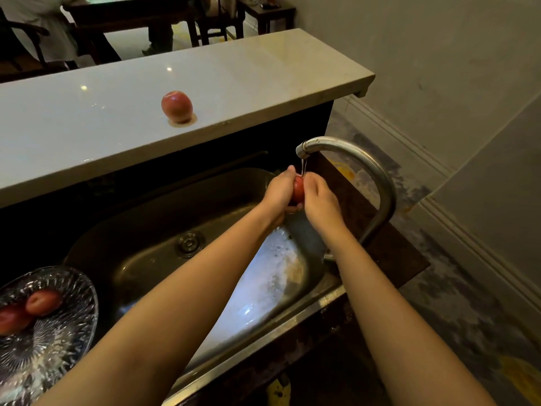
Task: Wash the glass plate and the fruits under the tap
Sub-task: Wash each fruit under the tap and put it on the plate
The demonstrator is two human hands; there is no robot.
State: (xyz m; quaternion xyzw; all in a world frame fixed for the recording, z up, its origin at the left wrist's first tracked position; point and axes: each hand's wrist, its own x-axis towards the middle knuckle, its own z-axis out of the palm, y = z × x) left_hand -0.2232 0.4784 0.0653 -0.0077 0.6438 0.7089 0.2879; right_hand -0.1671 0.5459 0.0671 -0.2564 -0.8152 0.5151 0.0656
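Note:
A small red fruit (299, 190) is pressed between my left hand (279, 193) and my right hand (320, 200), right under the spout of the curved metal tap (377, 171). A thin stream of water falls onto the fruit. Below lies the steel sink (152, 230) with its drain (189, 244). At the lower left stands the ribbed glass plate (67, 332), holding two red fruits (43, 301) side by side. A larger red apple (176, 106) stands alone on the raised white counter (87, 118).
The white counter runs across behind the sink, its right end near the wall (439, 54). Dark wooden tables and chairs (216, 22) stand beyond it, and a person in white (44, 24) is at the far left. Patterned floor (439, 273) lies to the right.

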